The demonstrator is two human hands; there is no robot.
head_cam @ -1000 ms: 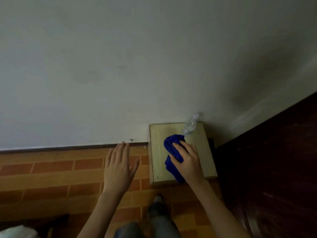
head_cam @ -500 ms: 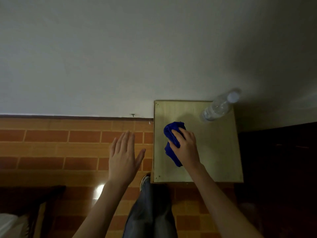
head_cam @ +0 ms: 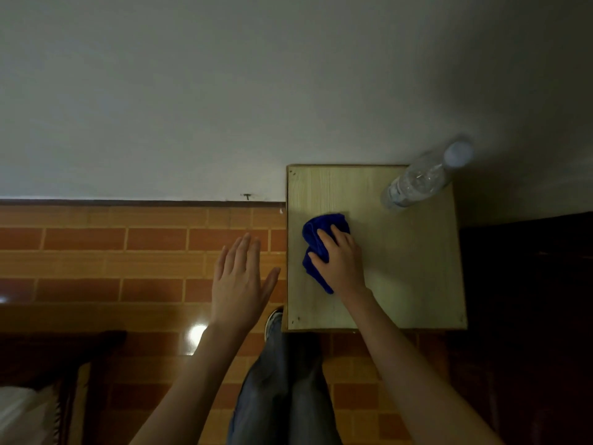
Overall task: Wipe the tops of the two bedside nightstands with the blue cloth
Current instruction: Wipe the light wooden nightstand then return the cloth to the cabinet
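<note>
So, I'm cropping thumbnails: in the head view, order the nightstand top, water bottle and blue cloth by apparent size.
1. nightstand top, clearly largest.
2. water bottle.
3. blue cloth. Unsure against the bottle: the right hand covers part of the cloth, and the bottle's top is nearer the camera.

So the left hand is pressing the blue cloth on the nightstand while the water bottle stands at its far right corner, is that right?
Not quite. The head view shows the right hand pressing the blue cloth on the nightstand; the left hand hovers open beside it, over the floor. The water bottle does stand at its far right corner.
</note>
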